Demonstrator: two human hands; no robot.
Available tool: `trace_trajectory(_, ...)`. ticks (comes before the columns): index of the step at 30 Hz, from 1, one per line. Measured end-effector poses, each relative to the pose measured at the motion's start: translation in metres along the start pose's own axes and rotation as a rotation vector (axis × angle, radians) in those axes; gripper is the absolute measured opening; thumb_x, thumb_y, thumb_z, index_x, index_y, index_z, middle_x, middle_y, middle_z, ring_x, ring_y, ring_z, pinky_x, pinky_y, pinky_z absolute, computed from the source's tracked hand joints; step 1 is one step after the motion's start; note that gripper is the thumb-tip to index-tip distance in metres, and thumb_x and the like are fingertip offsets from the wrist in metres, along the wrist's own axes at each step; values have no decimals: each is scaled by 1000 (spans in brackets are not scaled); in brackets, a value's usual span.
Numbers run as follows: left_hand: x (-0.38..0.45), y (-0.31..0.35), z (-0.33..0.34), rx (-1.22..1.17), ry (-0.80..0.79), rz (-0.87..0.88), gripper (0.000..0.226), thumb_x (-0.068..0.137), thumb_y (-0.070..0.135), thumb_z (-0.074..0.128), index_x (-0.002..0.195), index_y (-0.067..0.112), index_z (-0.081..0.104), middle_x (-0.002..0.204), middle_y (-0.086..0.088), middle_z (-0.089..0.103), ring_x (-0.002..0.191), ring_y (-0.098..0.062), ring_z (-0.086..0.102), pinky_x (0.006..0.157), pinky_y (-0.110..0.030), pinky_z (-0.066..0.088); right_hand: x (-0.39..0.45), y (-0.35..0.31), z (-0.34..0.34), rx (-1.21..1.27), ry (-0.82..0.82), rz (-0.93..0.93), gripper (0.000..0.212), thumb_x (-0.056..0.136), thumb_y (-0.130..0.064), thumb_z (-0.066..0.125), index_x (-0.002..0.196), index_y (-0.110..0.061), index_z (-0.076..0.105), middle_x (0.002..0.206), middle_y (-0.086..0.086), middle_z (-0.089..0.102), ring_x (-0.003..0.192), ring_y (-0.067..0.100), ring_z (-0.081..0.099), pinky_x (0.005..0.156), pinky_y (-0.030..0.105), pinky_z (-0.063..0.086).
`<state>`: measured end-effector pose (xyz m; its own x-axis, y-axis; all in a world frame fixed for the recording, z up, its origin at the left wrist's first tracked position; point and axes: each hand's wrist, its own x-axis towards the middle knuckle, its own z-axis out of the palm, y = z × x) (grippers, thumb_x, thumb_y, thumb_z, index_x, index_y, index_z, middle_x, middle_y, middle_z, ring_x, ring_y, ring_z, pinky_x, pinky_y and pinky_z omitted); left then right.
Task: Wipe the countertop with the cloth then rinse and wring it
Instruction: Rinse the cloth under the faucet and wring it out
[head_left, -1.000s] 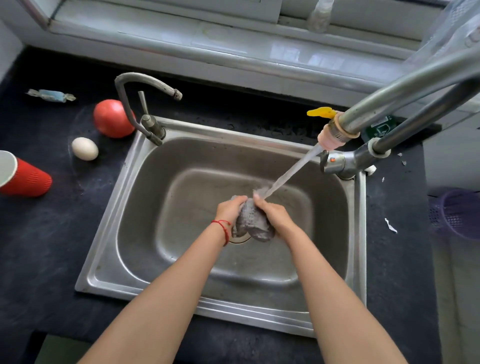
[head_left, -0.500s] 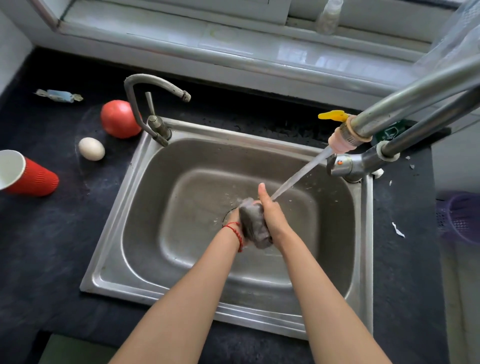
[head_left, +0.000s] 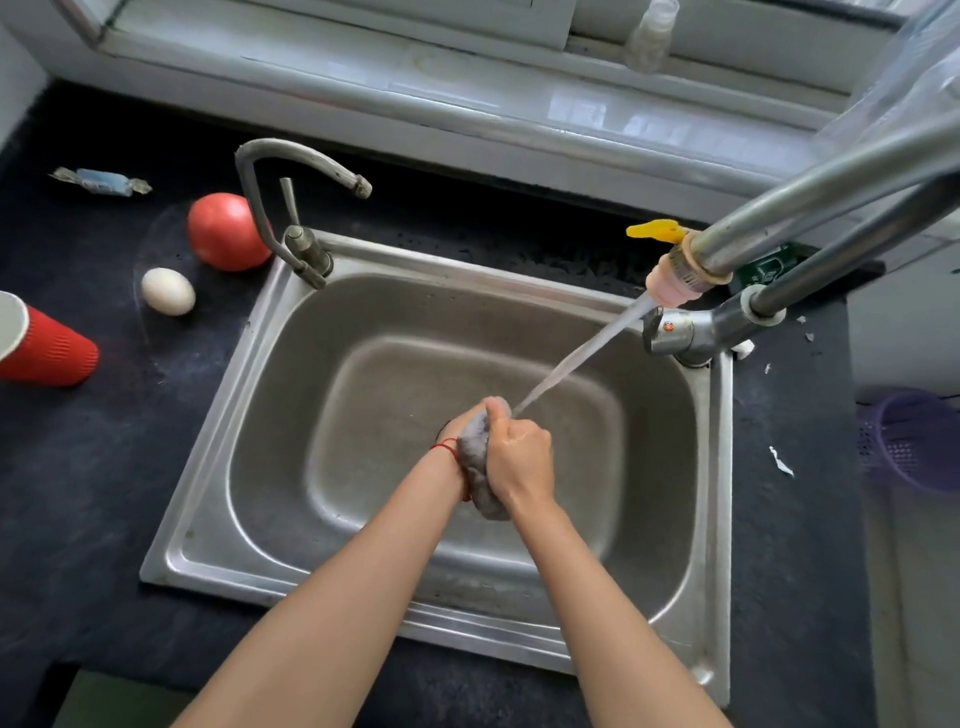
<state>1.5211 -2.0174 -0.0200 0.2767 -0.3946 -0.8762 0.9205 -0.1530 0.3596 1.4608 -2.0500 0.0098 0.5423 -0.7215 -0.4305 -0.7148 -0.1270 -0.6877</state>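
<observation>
Over the middle of the steel sink (head_left: 244, 525), right above the drain, I hold the grey cloth (head_left: 475, 457) bunched between both palms so the stream of water (head_left: 576, 353) from the pink-tipped spout (head_left: 672, 283) at two o'clock lands on its top end and runs off into the basin instead of onto the table (head_left: 93, 499). My right hand (head_left: 519, 457) is a closed grip around the wad with the thumb up; my left hand (head_left: 470, 418) is mostly hidden behind the cloth, fingers curled against it, so both are gripping the cloth. I judge this to be the rinse, with wringing yet to come. Sink walls stand well apart on every side, leaving room to twist. At ten o'clock the small faucet (head_left: 291, 208), tomato (head_left: 223, 231) and egg (head_left: 168, 291) stay clear of my arms, as does the red cup (head_left: 49, 353) at nine.
</observation>
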Motion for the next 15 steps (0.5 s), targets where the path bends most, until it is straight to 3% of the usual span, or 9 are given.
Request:
trace_trajectory(3,-4,4,5,122,-37,-16,57,98,18,36,43,13,49,30,5,48,28,-6,48,40,-16,41,16,-2,-9,-125,134,21,60,95,-45,35,94,4,68,100,31,66,99,44,59,82,44,46)
trace_trajectory(5,-8,5,5,119,-92,-36,64,95,22,39,34,9,56,35,1,56,32,-10,55,40,-14,46,29,-4,-12,-27,179,123,58,95,-43,38,99,7,67,103,32,65,103,45,57,85,43,44)
trace_trajectory(6,-11,5,6,97,-118,-43,58,92,21,40,39,8,60,42,-3,60,36,-13,58,42,-15,49,35,-3,-12,73,188,208,56,95,-41,40,100,7,66,106,32,65,105,45,57,86,43,44)
trace_trajectory(8,-17,9,7,22,-42,-28,27,86,22,48,70,6,63,68,-10,62,54,-22,61,55,-25,54,43,2,-17,291,192,409,53,93,-41,43,105,7,63,113,29,63,107,41,57,87,41,44)
trace_trajectory(10,-15,11,-2,-90,141,51,23,87,29,54,94,8,58,87,-11,58,76,-27,61,75,-37,54,48,7,-26,492,135,551,56,92,-46,44,113,4,58,118,22,62,103,35,60,85,39,45)
trace_trajectory(12,-8,8,-15,-127,308,133,31,92,32,51,102,4,59,99,-12,58,96,-31,60,94,-46,49,51,8,-35,671,10,602,60,89,-53,44,117,-2,56,114,15,64,97,33,62,82,39,51)
trace_trajectory(13,-5,6,-17,-134,328,161,28,93,27,50,96,2,59,100,-12,56,96,-31,59,93,-46,49,50,8,-40,768,-64,598,57,88,-54,46,114,-4,58,107,14,66,91,32,65,75,38,54)
trace_trajectory(15,-5,4,-15,-88,295,243,21,94,13,48,77,6,59,87,-11,55,79,-25,55,74,-35,52,43,8,-47,920,-257,526,39,88,-40,49,94,-6,66,82,10,70,68,24,66,54,26,53)
